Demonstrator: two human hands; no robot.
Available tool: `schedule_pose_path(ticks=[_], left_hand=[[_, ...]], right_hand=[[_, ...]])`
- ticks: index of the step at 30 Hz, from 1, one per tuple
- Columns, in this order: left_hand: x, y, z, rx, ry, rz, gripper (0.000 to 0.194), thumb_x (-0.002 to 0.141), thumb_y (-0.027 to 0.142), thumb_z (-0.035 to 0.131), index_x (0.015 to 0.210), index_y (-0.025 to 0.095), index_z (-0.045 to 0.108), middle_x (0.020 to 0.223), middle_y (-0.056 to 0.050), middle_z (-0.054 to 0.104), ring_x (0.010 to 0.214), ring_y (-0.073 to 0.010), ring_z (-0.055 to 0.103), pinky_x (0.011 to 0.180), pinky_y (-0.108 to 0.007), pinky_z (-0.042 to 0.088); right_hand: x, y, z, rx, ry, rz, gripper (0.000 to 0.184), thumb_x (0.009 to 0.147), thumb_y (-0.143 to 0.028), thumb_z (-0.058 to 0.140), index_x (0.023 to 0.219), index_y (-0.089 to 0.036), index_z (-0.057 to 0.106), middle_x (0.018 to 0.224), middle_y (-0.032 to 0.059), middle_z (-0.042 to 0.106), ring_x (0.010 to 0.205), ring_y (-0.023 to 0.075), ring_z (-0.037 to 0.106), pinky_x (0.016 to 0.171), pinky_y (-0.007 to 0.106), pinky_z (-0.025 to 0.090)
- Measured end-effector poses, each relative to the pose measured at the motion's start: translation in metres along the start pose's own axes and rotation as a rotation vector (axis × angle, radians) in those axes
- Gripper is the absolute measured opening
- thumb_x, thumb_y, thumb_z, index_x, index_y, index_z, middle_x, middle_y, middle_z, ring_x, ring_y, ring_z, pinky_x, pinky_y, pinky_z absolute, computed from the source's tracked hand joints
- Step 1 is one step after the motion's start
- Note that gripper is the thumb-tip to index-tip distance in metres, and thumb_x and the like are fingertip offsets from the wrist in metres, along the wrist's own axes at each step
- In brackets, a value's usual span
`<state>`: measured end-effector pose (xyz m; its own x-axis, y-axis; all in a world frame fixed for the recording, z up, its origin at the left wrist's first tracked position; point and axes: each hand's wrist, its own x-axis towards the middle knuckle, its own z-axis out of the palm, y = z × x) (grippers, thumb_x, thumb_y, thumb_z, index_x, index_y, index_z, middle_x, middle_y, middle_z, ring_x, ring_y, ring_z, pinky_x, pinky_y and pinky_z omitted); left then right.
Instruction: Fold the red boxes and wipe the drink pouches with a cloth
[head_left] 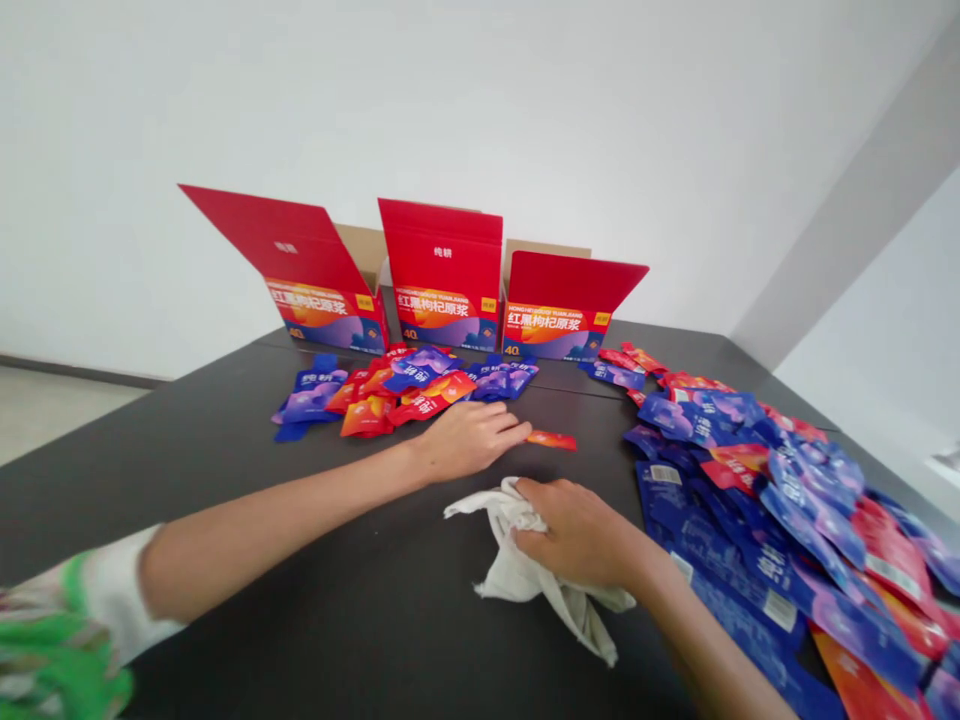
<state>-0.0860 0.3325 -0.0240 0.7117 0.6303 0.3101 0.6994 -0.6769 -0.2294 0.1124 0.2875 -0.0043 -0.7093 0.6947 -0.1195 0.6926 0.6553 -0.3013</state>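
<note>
The worktop [300,560] is dark. My left hand [472,440], fingers loosely curled, meets the orange strip [553,440]; whether it pinches, I can't tell. My right hand [574,530] grips the cloth [514,575], best kept bunched, clear of the pouches [720,520] alongside.

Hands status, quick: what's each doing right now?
Left hand: at the end of a small orange-red packet; grip can't be told.
Right hand: closed on a white cloth.

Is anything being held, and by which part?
The right hand holds a white cloth by its bunched upper part. Whether the left hand grips the orange-red packet can't be told.
</note>
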Motion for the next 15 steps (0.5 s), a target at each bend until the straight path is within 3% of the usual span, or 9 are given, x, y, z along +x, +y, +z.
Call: schedule_pose_path(ticks=[3,6,9,11,15], left_hand=[[-0.049,0.007,-0.012,-0.034,-0.109,0.021,0.031,0.090,0.019,0.040,0.118,0.021,0.051,0.104,-0.008,0.062,0.095,-0.0193,0.053,0.073,-0.028,0.041],[-0.081,0.019,-0.019,-0.186,-0.146,-0.010,0.033,0.089,0.026,0.043,0.122,0.021,0.049,0.115,-0.008,0.058,0.102,-0.0192,0.052,0.083,-0.029,0.042],[-0.095,0.027,-0.022,-0.347,-0.129,-0.088,0.046,0.087,0.038,0.048,0.129,0.021,0.043,0.130,-0.011,0.047,0.117,-0.0224,0.044,0.098,-0.035,0.037],[-0.099,0.028,-0.021,-0.440,-0.118,-0.130,0.047,0.087,0.038,0.048,0.131,0.023,0.041,0.133,-0.010,0.045,0.121,-0.0224,0.041,0.101,-0.037,0.034],[-0.097,0.023,-0.012,-0.606,-0.073,-0.200,0.039,0.085,0.036,0.053,0.122,0.024,0.052,0.126,-0.008,0.052,0.117,-0.0214,0.044,0.101,-0.037,0.034]], right_hand=[[-0.008,-0.010,-0.008,0.088,-0.037,-0.089,0.031,0.083,-0.038,0.042,0.103,-0.020,0.057,0.093,0.0047,0.064,0.084,0.0192,0.058,0.068,0.025,0.036],[-0.007,-0.018,-0.004,0.118,0.002,-0.086,0.034,0.083,-0.038,0.043,0.110,-0.021,0.055,0.095,0.0040,0.064,0.087,0.0183,0.058,0.070,0.024,0.035],[0.002,-0.018,0.008,0.081,0.089,0.048,0.039,0.084,-0.036,0.043,0.119,-0.021,0.049,0.097,0.0047,0.064,0.091,0.0192,0.058,0.071,0.024,0.035],[0.010,-0.016,0.016,0.084,0.149,0.171,0.036,0.084,-0.036,0.042,0.116,-0.020,0.049,0.094,0.0050,0.064,0.087,0.0190,0.059,0.067,0.024,0.035],[0.024,-0.025,0.026,0.066,0.318,0.319,0.028,0.086,-0.036,0.037,0.105,-0.019,0.049,0.089,0.0044,0.064,0.078,0.0182,0.059,0.060,0.024,0.033]])
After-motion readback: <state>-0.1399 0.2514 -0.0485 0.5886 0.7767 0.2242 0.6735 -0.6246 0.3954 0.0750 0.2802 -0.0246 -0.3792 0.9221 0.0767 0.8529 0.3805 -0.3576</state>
